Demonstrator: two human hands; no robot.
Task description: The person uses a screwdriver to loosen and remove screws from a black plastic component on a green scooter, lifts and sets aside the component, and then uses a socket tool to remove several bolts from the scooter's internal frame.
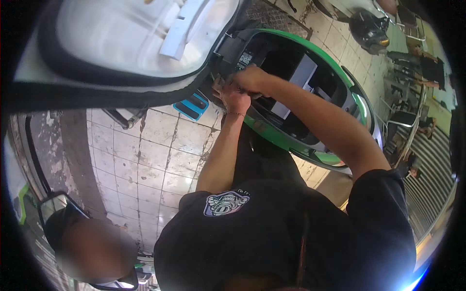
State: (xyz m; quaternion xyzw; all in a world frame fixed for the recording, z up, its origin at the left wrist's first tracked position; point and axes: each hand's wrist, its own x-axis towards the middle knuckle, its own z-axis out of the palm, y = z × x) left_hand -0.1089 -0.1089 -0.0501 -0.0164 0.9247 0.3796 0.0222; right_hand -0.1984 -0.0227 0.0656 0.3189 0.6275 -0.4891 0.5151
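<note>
Both hands meet at the near left rim of a green and black scooter body [310, 43], whose storage well lies uncovered. My left hand [236, 100] is closed with its fingers bent at the rim. Directly above and partly over it, my right hand [252, 80] is curled into a closed grip. Whatever sits between the fingers is hidden by the hands. Inside the well, right of my hands, is a pale grey rectangular block [302, 72]. The raised seat, its white underside [111, 39] toward me, fills the upper left.
A blue and black tray-like item [192, 105] lies on the tiled floor [145, 140] below the seat. A mirror [60, 206] and a person's head [92, 242] are at the lower left. A dark helmet [370, 30] is at the upper right, with people and chairs beyond.
</note>
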